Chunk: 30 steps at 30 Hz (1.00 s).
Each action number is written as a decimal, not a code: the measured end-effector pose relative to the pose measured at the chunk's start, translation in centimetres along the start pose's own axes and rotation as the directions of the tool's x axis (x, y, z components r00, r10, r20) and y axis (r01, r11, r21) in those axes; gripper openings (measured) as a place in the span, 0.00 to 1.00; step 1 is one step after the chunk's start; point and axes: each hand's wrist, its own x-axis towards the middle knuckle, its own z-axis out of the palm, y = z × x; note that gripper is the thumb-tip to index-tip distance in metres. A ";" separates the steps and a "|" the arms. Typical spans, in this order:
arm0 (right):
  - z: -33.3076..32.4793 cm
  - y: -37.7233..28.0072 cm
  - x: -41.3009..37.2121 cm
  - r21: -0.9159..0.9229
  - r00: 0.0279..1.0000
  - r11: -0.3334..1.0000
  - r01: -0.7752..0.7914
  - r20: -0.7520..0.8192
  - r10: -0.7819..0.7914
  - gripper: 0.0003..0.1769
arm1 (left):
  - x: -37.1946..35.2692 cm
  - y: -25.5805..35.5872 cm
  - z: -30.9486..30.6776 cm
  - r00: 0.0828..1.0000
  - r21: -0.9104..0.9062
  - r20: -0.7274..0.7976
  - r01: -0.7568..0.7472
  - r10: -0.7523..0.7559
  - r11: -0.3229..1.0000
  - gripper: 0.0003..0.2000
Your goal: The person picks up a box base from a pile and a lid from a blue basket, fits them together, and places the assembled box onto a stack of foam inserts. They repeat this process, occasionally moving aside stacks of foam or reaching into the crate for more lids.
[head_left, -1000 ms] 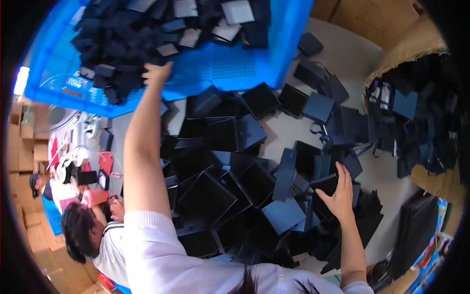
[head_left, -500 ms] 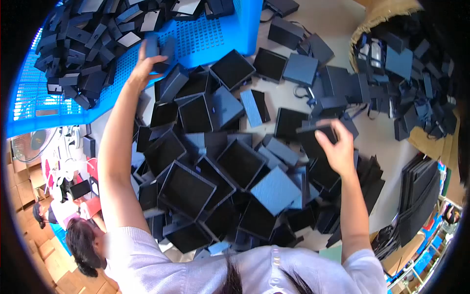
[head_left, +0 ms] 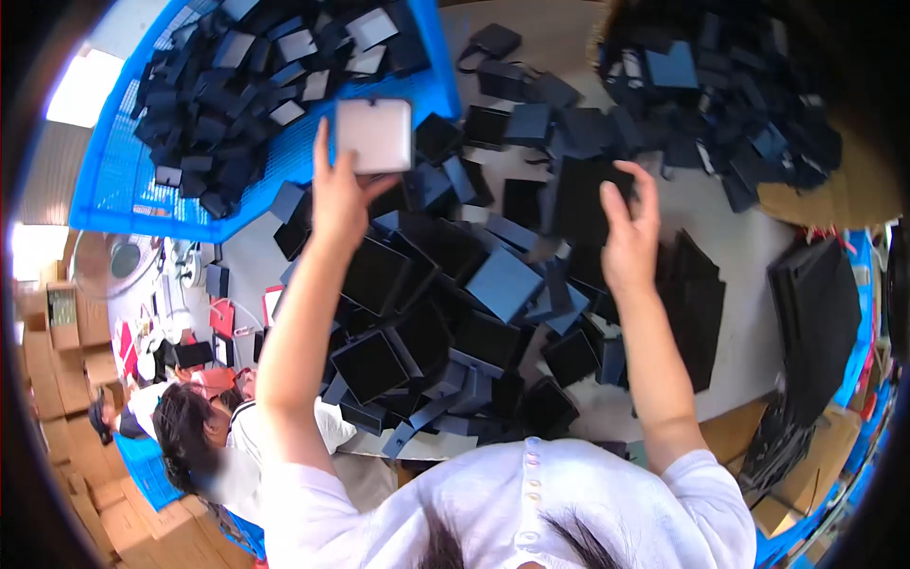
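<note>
My left hand grips a small square box by its lower edge, beside the blue crate. A pale, nearly white face of that box shows, with a dark notch at its top. My right hand pinches a flat black panel between thumb and fingers; its full shape is hard to make out. Below and between both hands lies a heap of open dark-blue boxes with black insides. One box in the heap shows a lighter blue textured face.
A blue perforated crate full of small dark boxes stands at the upper left. Dark boxes spill from a sack at the upper right. Black sheets are stacked at the right. Another person sits at the lower left, near a fan.
My left hand has moved right from over the crate, and a pale box face now shows in it. My right hand is slightly higher with the black panel. The camera view has shifted.
</note>
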 end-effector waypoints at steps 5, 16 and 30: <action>1.2 -1.4 -5.6 0.108 0.987 0.984 0.145 0.060 -0.152 0.10 | -14.3 -5.1 8.1 0.951 0.040 0.305 0.047 -0.058 0.998 0.28; -7.5 -1.3 -13.6 -0.348 0.923 0.855 0.385 0.159 -0.351 0.11 | -24.7 -6.6 10.6 0.768 0.000 0.546 0.399 -0.335 0.917 0.30; -10.9 0.3 -15.8 0.060 0.946 0.985 0.163 0.274 -0.173 0.25 | -26.1 -9.1 10.7 0.829 0.311 0.517 0.051 -0.214 0.949 0.36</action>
